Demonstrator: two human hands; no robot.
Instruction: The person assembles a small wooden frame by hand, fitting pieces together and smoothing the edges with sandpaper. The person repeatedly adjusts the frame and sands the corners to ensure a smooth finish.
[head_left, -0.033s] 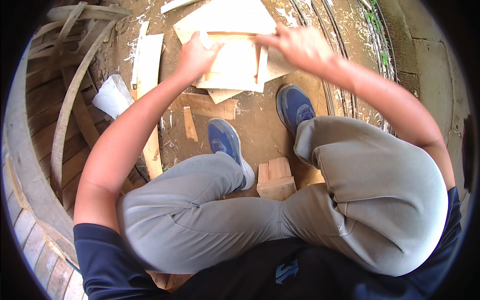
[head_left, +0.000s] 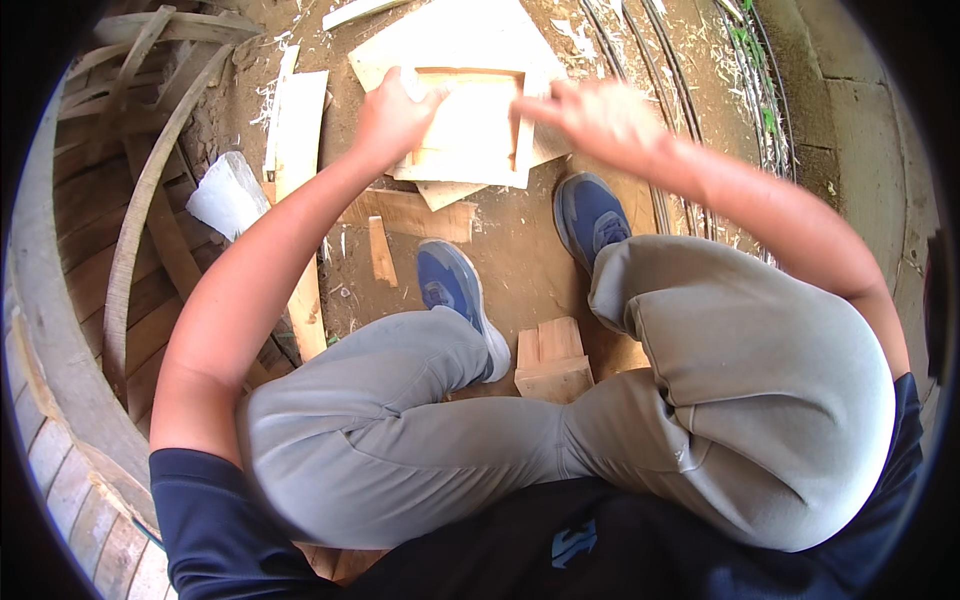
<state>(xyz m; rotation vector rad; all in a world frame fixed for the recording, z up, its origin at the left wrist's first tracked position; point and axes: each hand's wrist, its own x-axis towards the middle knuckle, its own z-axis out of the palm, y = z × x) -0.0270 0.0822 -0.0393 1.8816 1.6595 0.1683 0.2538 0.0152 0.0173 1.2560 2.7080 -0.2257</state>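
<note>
**A small shift on the right side**

Your right hand [head_left: 610, 115], blurred by motion, has come slightly toward you along the right rim of the shallow, square, pale wooden tray [head_left: 465, 171]. Its forefinger reaches that rim, but the blur means I cannot tell whether this grip pinches anything. Your left hand [head_left: 390, 118] has stayed at the left rim, apparently pinching it between thumb and fingers. The tray rests over a broad, flat, pale wooden board [head_left: 470, 30] on the ground. Likely you are working the right rim while the left hand steadies it.
</note>
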